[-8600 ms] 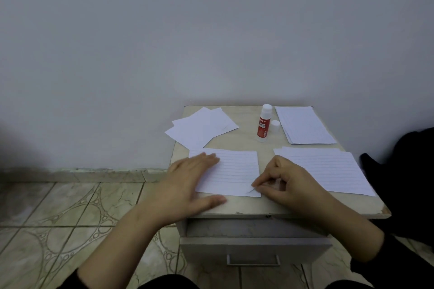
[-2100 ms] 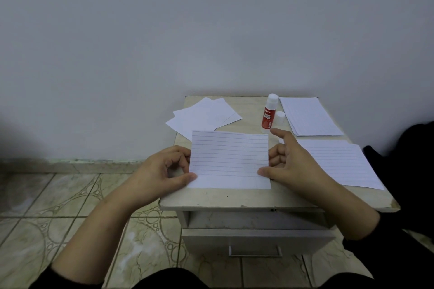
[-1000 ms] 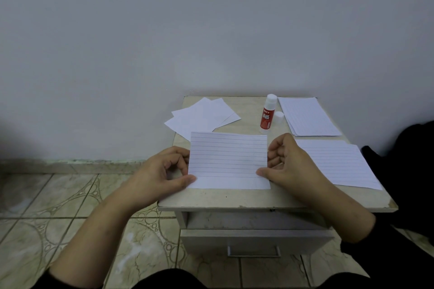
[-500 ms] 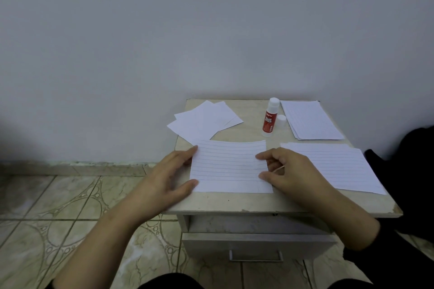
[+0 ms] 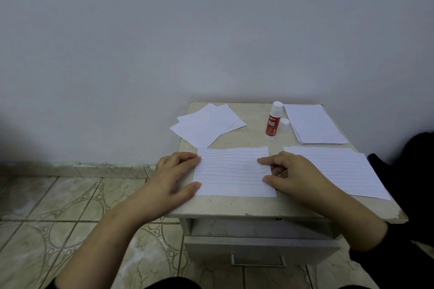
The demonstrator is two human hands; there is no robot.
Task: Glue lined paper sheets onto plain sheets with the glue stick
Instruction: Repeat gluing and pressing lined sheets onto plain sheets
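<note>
While flat on the near middle of the table (image 5: 234, 206), lined sheet (image 5: 232, 171): held at both side edges.
Left hand (image 5: 176, 176): fingers straight, tips pressing the sheet's left edge.
Right hand (image 5: 291, 173): forefinger and thumb on the right edge, other fingers loosely curled.
Glue stick (image 5: 272, 122): upright, uncapped, far side; cap (image 5: 284, 124) just right.
Lined stacks (image 5: 314, 124): far right and near right.
Plain sheets (image 5: 206, 126): far left, fanned.
</note>
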